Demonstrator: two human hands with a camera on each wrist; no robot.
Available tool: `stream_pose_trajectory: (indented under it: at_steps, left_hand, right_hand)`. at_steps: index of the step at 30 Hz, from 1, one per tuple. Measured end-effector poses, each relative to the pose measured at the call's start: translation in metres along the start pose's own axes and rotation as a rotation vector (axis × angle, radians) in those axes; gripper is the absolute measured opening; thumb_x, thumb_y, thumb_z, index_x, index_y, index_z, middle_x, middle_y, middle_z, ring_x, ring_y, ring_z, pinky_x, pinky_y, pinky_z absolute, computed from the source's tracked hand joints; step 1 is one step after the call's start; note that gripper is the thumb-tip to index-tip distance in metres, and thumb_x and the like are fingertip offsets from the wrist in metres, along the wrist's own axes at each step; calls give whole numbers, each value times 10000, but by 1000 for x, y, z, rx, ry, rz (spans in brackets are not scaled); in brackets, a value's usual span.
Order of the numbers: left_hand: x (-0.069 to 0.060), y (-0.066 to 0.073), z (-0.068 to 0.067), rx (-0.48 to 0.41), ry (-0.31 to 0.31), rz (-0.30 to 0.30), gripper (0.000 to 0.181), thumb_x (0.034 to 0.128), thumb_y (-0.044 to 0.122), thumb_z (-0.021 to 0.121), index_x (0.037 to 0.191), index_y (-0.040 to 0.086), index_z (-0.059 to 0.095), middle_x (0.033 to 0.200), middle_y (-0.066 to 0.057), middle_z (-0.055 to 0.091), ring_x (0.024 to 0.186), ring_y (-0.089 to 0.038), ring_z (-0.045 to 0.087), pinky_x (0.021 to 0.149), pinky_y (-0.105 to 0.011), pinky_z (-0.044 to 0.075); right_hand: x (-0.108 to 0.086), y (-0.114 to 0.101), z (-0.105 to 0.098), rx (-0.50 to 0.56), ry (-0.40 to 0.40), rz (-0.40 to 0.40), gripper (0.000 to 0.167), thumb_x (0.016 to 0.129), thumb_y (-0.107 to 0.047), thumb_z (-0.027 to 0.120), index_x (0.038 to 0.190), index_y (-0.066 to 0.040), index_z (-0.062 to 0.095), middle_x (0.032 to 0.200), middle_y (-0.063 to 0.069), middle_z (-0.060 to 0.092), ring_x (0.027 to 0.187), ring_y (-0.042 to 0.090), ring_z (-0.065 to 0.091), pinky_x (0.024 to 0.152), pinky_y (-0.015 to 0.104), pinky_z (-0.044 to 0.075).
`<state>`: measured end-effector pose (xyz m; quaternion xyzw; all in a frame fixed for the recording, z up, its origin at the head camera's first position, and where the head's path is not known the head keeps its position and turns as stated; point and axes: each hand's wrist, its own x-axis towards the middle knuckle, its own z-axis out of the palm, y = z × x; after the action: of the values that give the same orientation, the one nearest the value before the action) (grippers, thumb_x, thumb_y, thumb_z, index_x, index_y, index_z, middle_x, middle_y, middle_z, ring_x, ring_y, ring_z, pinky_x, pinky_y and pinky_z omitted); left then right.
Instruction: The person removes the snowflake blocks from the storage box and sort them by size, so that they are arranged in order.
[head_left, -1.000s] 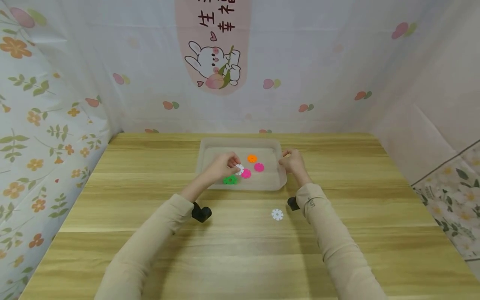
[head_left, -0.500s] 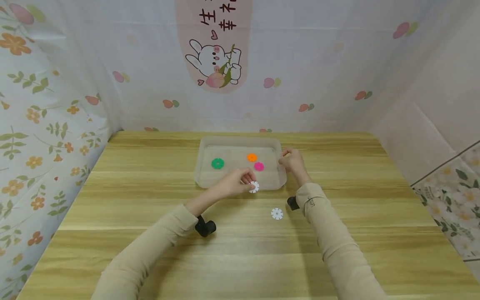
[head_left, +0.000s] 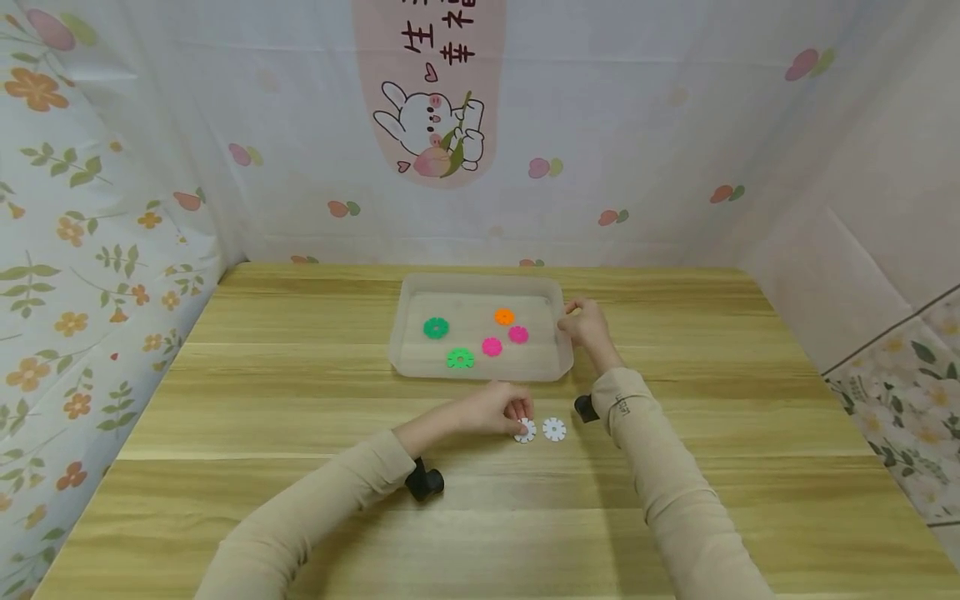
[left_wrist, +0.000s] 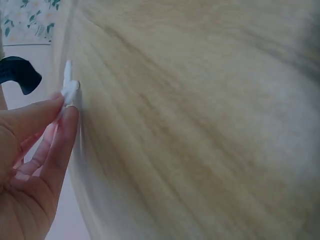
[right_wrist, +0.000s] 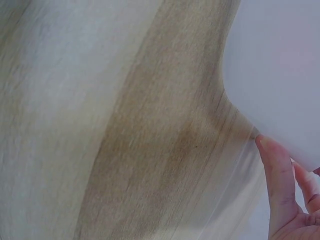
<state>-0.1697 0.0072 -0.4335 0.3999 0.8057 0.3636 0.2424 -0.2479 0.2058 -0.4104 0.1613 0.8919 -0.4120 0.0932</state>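
Note:
My left hand (head_left: pixel 491 410) pinches a white notched plastic disc (head_left: pixel 527 432) low over the table, in front of the tray. Thumb and fingertips meet on this white disc (left_wrist: pixel 71 94) in the left wrist view, where it shows edge-on. Just right of it lies a second white notched disc (head_left: pixel 554 429). At the translucent tray (head_left: pixel 405 368), my right hand (head_left: pixel 587 325) holds the right-hand wall. The right wrist view shows fingertips against the outside of the tray (right_wrist: pixel 280 75); the far fingers are partly hidden.
Inside the tray lie a dark green disc (head_left: pixel 436 327), a light green disc (head_left: pixel 461 358), an orange disc (head_left: pixel 504 317) and two pink ones, including a pink disc (head_left: pixel 492 347). The wooden table (head_left: pixel 480 517) ends at a patterned cloth wall (head_left: pixel 660 150).
My left hand has carried the white disc out of the tray, toward me and to the right, down beside the other white disc. My right hand has stayed at the tray.

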Motion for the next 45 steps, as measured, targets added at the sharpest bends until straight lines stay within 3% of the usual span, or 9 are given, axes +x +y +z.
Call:
stream_pose_trajectory:
  at_steps: [11,16,21,25,28,32,38,45]
  left_hand:
    - [0,2,8,98,39,-52,118,791,69,689,869,47,603,821,-33,590,752,-82,512,682,-138,444]
    - [1,5,2,67,69,-15,147,802,41,663,921,-6,591,848,-78,600,760,-105,532,679,-136,454]
    - [7,5,-18,-45,175,0,171,824,5,622,977,-51,570,864,-123,617,761,-143,573,677,-142,473]
    - [13,1,-34,-46,297,-26,215,838,4,606,1033,-66,549,878,-133,600,773,-169,562,685,-166,481]
    - [16,-5,-45,3,350,-60,244,841,11,608,1061,-73,547,915,-152,591,801,-196,555,716,-202,490]
    - [21,-17,-55,75,345,-155,319,840,23,615,1134,-71,532,1021,-173,591,907,-241,578,805,-269,506]
    - [27,-31,-61,141,276,-327,452,827,61,644,1240,-34,486,1168,-168,549,1070,-267,545,909,-332,478]
    - [36,-30,-61,325,217,-395,372,799,130,694,1121,-6,570,1094,-135,546,960,-226,514,852,-299,475]
  right_hand:
    - [-2,-2,-4,19,-7,-7,214,839,-28,506,1047,18,486,1173,234,501,674,164,492,530,195,447]
    - [-2,-2,-5,4,-5,-14,201,841,-35,513,1036,12,491,1120,223,509,646,155,490,513,185,437]
    - [-2,-1,-4,0,-10,-23,194,833,-32,515,1020,13,493,1085,224,518,610,143,493,499,183,437]
    - [0,0,-5,28,-16,-15,208,825,-26,507,1027,17,490,1117,234,510,630,150,498,499,184,443]
    - [0,1,-5,42,-15,-13,212,820,-23,503,1028,17,489,1140,236,500,647,164,504,498,188,442]
    - [0,1,-4,23,-2,-21,203,820,-24,505,1019,14,493,1137,235,510,656,170,508,500,189,443]
    - [-2,2,-1,-3,8,-23,192,816,-22,511,1005,11,499,1131,237,519,640,163,499,500,188,441]
    - [-3,2,1,-13,19,-14,191,819,-27,509,1008,-3,500,1141,223,516,642,158,489,503,185,429]
